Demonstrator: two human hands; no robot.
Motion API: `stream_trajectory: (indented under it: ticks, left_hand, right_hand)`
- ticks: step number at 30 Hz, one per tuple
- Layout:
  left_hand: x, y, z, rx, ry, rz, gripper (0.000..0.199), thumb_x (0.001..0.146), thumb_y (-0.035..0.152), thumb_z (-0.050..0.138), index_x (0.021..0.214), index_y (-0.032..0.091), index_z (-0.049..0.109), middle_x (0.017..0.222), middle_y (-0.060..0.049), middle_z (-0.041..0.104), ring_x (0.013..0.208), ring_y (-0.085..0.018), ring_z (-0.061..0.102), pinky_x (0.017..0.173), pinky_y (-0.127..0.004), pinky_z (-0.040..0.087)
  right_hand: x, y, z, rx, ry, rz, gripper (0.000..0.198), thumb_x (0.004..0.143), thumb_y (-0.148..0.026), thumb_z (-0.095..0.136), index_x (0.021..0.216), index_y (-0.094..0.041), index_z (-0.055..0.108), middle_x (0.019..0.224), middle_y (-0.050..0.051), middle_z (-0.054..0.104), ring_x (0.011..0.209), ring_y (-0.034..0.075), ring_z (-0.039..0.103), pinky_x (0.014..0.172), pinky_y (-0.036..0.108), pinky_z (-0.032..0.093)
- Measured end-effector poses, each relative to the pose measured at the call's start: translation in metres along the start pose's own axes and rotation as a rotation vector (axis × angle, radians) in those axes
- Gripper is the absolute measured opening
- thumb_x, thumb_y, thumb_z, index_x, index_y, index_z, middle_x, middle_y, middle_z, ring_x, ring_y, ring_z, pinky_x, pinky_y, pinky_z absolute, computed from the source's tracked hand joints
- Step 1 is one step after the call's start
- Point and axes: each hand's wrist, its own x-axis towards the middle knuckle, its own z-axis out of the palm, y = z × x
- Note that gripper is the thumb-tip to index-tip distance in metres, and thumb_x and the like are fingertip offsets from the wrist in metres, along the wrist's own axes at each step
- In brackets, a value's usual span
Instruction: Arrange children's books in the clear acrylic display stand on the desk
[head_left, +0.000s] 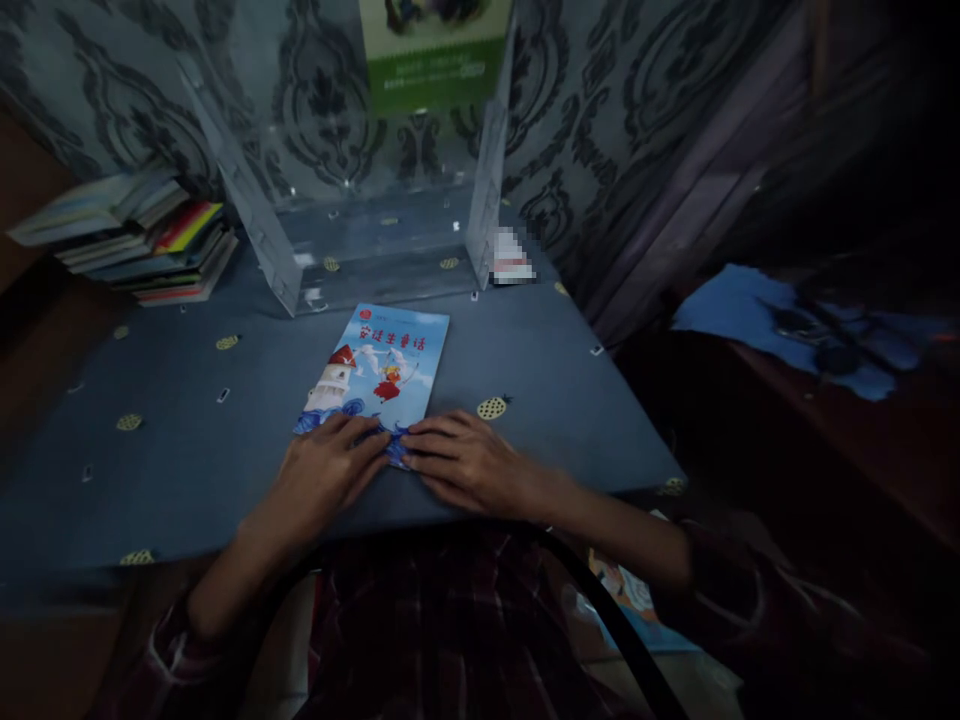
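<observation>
A blue picture-covered children's book (390, 370) lies closed on the table, its cover showing red lettering, a red-roofed house and a figure in red. Over its near left corner rests my left hand (326, 465), fingers stretched flat across the cover. My right hand (465, 460) lies on the near right corner, its fingers extended towards the left hand. The two sets of fingertips almost meet at the book's lower edge, and part of that edge is hidden under them. Neither hand is visibly wrapped round the book.
A clear plastic stand (382, 290) is behind the book, with a green-and-cream booklet (439, 75) high in it. Stacked books (172, 260) sit at the back left of the patterned tablecloth (187, 480). Blue cloth (735, 310) lies at right. A small white item (510, 258) is beside the stand.
</observation>
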Motion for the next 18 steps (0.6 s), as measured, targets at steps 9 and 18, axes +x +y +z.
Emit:
stream_trajectory:
  ticks: [9,18]
  left_hand:
    - [0.022,-0.037,0.021,-0.144,-0.043,-0.057,0.032,0.103,0.030,0.051,0.133,0.023,0.061,0.130,-0.010,0.065,0.120,-0.025,0.060,0.104,-0.045,0.050]
    - [0.050,-0.084,0.058,-0.192,-0.001,-0.212,0.044,0.101,0.037,0.053,0.142,0.022,0.056,0.149,-0.016,0.053,0.140,-0.031,0.048,0.112,-0.052,0.045]
  right_hand:
    - [0.011,-0.005,0.008,0.192,0.121,0.276,0.019,0.101,-0.023,0.060,0.111,-0.022,0.076,0.117,0.007,0.077,0.115,0.022,0.064,0.103,0.045,0.048]
    - [0.044,0.057,-0.014,-0.011,-0.069,0.642,0.051,0.100,-0.033,0.058,0.146,-0.012,0.056,0.156,0.020,0.049,0.146,0.033,0.042,0.118,0.054,0.036]
